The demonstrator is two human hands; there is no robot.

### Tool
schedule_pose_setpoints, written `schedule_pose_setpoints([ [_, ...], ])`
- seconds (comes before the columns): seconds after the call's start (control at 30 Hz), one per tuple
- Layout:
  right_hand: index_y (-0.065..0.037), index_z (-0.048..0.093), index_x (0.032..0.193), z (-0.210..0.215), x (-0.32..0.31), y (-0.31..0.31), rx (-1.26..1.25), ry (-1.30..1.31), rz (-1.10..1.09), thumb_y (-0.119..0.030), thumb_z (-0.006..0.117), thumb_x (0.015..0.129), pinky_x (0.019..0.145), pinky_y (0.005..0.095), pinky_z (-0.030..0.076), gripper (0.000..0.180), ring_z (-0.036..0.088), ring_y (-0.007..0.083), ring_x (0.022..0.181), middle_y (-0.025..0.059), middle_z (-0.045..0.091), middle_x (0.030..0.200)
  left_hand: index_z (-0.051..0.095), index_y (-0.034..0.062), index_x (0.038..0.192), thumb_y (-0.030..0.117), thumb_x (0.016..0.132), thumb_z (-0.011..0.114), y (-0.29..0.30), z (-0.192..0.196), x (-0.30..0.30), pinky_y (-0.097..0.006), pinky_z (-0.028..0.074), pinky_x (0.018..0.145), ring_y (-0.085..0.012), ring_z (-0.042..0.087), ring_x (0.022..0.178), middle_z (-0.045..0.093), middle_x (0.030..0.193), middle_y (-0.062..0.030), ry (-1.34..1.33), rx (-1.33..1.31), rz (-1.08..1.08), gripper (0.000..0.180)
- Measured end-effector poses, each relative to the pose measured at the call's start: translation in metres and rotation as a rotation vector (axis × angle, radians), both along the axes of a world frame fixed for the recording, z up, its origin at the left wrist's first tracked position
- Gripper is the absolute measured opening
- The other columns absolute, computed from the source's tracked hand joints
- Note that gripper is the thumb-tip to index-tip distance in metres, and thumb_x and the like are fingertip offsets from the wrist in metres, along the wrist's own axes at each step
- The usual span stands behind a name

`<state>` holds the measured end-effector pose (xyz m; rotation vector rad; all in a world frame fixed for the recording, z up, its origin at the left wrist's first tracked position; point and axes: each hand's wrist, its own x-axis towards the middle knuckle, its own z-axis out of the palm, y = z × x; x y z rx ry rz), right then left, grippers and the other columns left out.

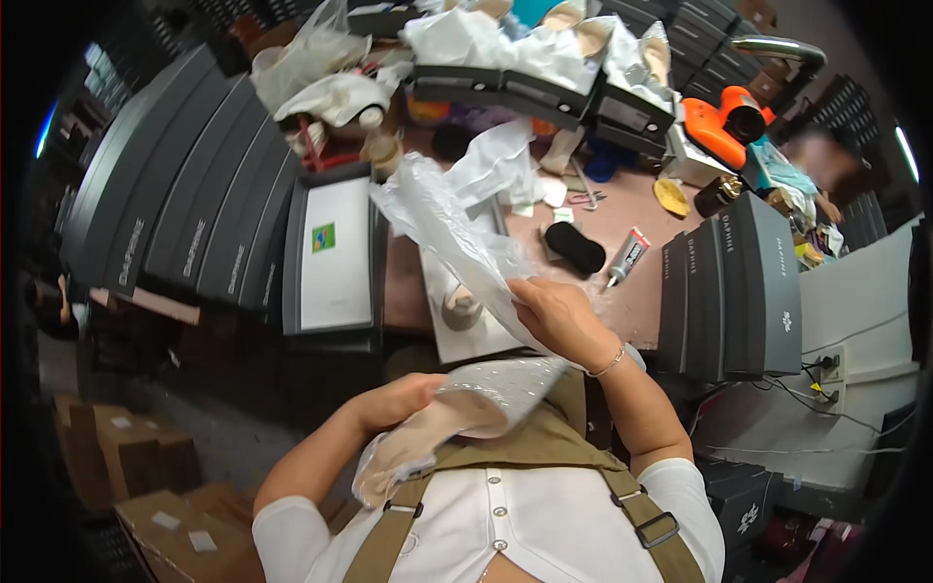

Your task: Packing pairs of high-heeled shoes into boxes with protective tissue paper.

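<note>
My left hand (397,400) is closed around a silvery glitter shoe (501,389) with a beige lining, held close to my waist. Part of a thin clear wrapping lies over its lower left end. In my right hand (566,319), fingers pinch a white translucent wrapping sheet (452,228) that trails up and left over the table. Below the sheet is an open box with a white inside (476,345). A pale rounded thing (462,306) sits in it, partly covered, so its kind is unclear.
Dark grey shoeboxes stand on the left (194,214) and right (739,291). An open box (335,257) lies on the left. Beyond are a black oval pad (575,248), glue tube (630,255), scissors (588,200), yellow piece (672,197), orange tool (714,131) and boxed shoes (593,39).
</note>
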<state>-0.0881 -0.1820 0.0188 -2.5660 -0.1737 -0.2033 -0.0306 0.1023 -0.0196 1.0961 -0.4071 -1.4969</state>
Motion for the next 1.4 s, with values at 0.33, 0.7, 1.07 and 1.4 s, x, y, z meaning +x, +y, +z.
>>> schedule_pose_setpoints([
  [0.33, -0.009, 0.057, 0.119, 0.008, -0.059, 0.026, 0.036, 0.127, 0.054, -0.008, 0.060, 0.078, 0.060, 0.0416, 0.051, 0.040, 0.062, 0.0328, 0.069, 0.0132, 0.061, 0.078, 0.048, 0.0035, 0.127, 0.030, 0.096, 0.056, -0.075, -0.023, -0.034, -0.040, 0.045, 0.098, -0.0220, 0.056, 0.111, 0.057, 0.118, -0.0117, 0.154, 0.004, 0.409, 0.042],
  [0.7, -0.007, 0.057, 0.122, 0.011, -0.046, 0.022, 0.442, 0.351, 0.322, -0.006, 0.057, 0.076, 0.072, 0.0411, 0.049, 0.046, 0.060, 0.0391, 0.074, 0.0208, 0.061, 0.084, 0.023, 0.0054, 0.145, 0.040, 0.077, 0.077, -0.075, -0.037, -0.038, -0.042, 0.035, 0.107, -0.0241, 0.048, 0.120, 0.054, 0.123, -0.0103, 0.503, -0.310, 0.540, 0.094],
  [1.07, 0.000, 0.062, 0.107, -0.007, -0.057, 0.008, 0.486, 0.276, 0.036, -0.005, 0.059, 0.080, 0.074, 0.0353, 0.050, 0.027, 0.063, 0.0316, 0.079, 0.0179, 0.064, 0.090, 0.038, 0.0078, 0.136, 0.006, 0.082, 0.071, -0.056, -0.064, -0.042, -0.035, 0.036, 0.105, -0.0196, 0.048, 0.120, 0.050, 0.130, -0.0061, 0.229, -0.225, 0.762, 0.063],
  [1.4, 0.000, 0.063, 0.101, -0.017, -0.062, -0.006, 0.503, 0.329, -0.071, -0.011, 0.063, 0.086, 0.069, 0.0326, 0.050, 0.018, 0.063, 0.0277, 0.073, 0.0159, 0.064, 0.083, 0.047, 0.0010, 0.130, 0.006, 0.088, 0.065, -0.069, -0.053, -0.037, -0.032, 0.040, 0.098, -0.0170, 0.053, 0.111, 0.057, 0.121, -0.0073, -0.014, -0.127, 0.715, 0.045],
])
